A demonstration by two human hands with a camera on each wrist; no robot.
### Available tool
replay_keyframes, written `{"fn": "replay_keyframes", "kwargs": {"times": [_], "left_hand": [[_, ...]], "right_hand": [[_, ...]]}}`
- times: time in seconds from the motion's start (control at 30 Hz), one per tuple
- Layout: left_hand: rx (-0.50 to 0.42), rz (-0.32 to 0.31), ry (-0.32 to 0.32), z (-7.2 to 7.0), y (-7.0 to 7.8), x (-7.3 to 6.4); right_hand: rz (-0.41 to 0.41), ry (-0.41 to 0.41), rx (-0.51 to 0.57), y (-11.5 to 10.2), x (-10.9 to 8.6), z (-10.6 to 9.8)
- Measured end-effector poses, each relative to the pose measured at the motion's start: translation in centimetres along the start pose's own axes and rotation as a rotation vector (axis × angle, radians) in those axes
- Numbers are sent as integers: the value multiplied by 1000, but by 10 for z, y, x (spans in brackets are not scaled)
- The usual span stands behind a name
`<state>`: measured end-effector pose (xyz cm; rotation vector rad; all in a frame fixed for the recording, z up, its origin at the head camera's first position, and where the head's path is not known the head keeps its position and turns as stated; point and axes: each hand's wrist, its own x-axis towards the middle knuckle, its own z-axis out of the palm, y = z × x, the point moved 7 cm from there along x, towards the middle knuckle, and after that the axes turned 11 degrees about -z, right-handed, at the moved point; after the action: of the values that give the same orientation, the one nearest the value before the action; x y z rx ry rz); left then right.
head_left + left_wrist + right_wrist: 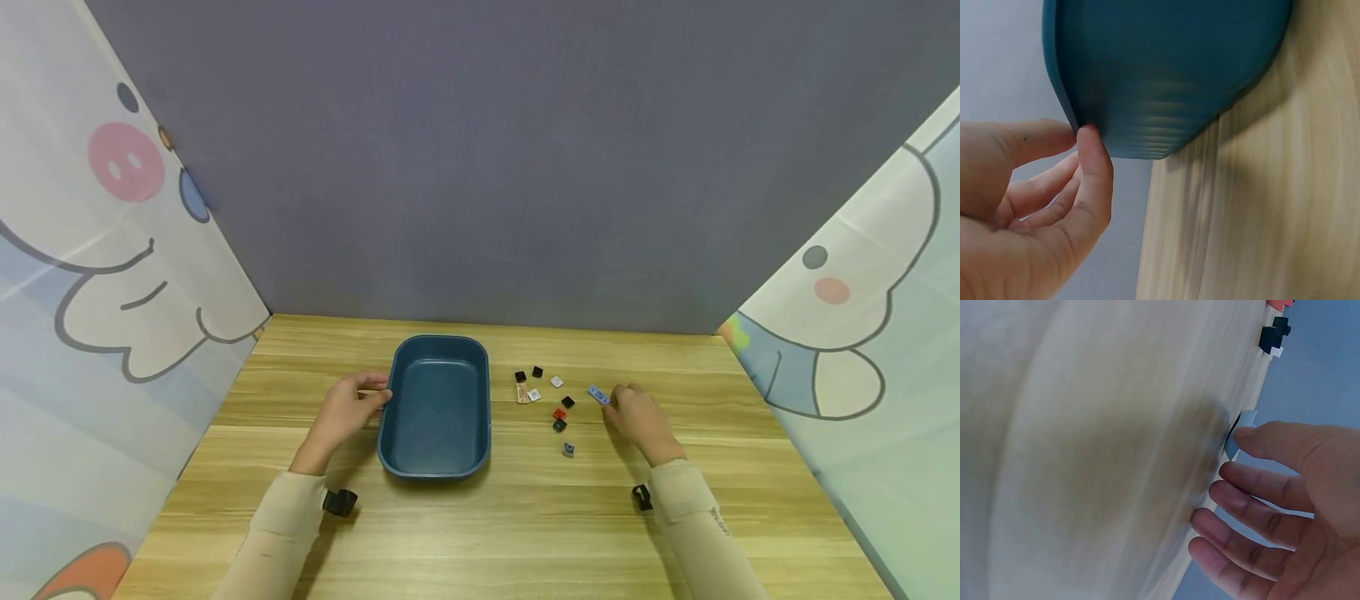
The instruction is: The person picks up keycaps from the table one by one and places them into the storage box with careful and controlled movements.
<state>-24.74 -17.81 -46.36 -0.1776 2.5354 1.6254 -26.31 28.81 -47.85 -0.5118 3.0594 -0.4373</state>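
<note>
My left hand [345,412] pinches the left rim of a dark blue-green rectangular tray [484,417] between thumb and index finger; the left wrist view shows the pinch close, with the other fingers bent below. At the right, my right hand [637,417] reaches down to a long blue keycap [598,395] that lies on the table. In the right wrist view the thumb tip overlaps the blue keycap [1247,418], the index fingertip is close beside it, and the other fingers extend loosely at the tabletop.
Between tray and right hand lie several small keycaps: a long beige one [522,392], white ones [557,382], black ones [537,372], a red one [559,413] and a grey one [568,450]. A grey panel [495,167] stands behind the wooden table [525,542].
</note>
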Motion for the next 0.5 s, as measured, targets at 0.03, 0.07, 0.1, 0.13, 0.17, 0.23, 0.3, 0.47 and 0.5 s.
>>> {"fn": "replay_keyframes", "kwargs": {"times": [0.03,0.07,0.1,0.13,0.17,0.23,0.3,0.47,0.5], "left_hand": [[-4,-6,-1,0,-1,0],[-9,-9,-3,0,-1,0],[-13,-13,-6,0,-2,0],[-18,-18,-8,0,-2,0],[-22,-21,-10,0,-3,0],[-25,-29,-13,0,-3,0],[-30,-34,-13,0,-3,0],[-22,-37,-10,0,-3,1],[-20,-38,-10,0,-4,1]], "right_hand": [[2,0,-1,0,0,0],[4,-1,-4,1,0,1],[4,-1,-7,1,0,1],[4,-1,-11,1,0,1],[3,-1,-12,1,1,1],[4,1,-13,2,1,1],[5,3,-12,2,1,1],[13,12,-11,2,2,0],[12,17,-13,2,2,-1]]}}
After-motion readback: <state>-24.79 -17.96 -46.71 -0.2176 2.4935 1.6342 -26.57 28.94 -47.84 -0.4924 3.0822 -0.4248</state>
